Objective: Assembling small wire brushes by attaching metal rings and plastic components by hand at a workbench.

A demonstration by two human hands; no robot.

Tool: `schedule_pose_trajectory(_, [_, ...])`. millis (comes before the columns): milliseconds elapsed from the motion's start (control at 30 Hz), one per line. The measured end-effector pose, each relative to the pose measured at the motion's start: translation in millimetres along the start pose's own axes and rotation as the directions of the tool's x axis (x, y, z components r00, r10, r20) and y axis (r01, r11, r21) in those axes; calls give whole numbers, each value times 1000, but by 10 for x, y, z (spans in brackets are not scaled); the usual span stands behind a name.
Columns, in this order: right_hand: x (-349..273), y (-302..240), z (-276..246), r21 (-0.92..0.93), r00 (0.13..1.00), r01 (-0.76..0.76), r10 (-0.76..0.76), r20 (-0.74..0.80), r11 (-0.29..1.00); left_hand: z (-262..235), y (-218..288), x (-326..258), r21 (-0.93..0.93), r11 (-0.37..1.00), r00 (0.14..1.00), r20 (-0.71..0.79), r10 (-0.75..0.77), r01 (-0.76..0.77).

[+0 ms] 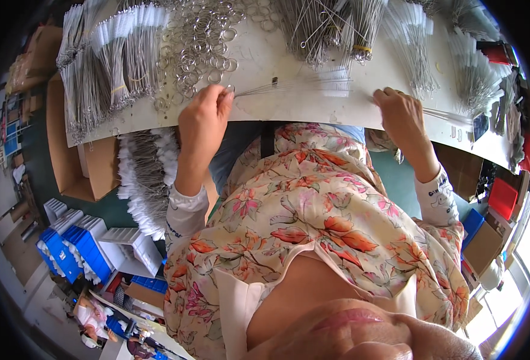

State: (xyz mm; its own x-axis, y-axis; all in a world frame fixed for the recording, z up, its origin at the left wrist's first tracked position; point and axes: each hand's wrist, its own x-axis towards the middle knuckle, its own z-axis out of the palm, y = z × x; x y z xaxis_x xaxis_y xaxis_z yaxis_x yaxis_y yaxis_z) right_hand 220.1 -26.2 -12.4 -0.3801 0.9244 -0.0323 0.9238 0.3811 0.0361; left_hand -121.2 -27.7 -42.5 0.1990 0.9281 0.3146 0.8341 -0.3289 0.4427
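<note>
My left hand (204, 114) pinches a metal ring with a small bunch of thin wire brushes (295, 87) fanning out to the right across the white table (277, 60). Just above that hand lies a heap of loose metal rings (199, 42). My right hand (397, 111) rests at the table's front edge, fingers closed on a few thin wire brushes (445, 115) that stick out to the right.
Bundles of white-tipped wire brushes (109, 60) cover the table's left, back and right. More brushes (148, 180) fill a box under the table's left edge. Cardboard boxes (67, 156), blue and white crates (79, 246) and red bins (504, 197) stand on the floor.
</note>
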Motion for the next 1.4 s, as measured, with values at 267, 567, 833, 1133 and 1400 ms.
schedule_pose_trajectory(267, [608, -1200, -317, 617, 920, 378, -205, -335, 690, -185, 185, 139, -789, 559, 962, 153, -226, 257])
schedule_pose_trajectory(567, [757, -1057, -538, 900, 926, 349, -242, -288, 262, -806, 229, 552, -861, 490, 962, 235, 140, 139])
schedule_pose_trajectory(833, [728, -924, -555, 984, 982, -35, -190, 1, -176, -697, 484, 616, -850, 526, 986, 113, 120, 33])
schedule_pose_trajectory(1133, [858, -957, -893, 975, 996, 81, -5, -84, -206, -677, 709, 752, -675, 683, 957, -255, 138, -278])
schedule_pose_trajectory(1400, [913, -849, -849, 997, 986, 72, -151, -73, -13, -926, 703, 914, -632, 747, 969, -24, 247, -206])
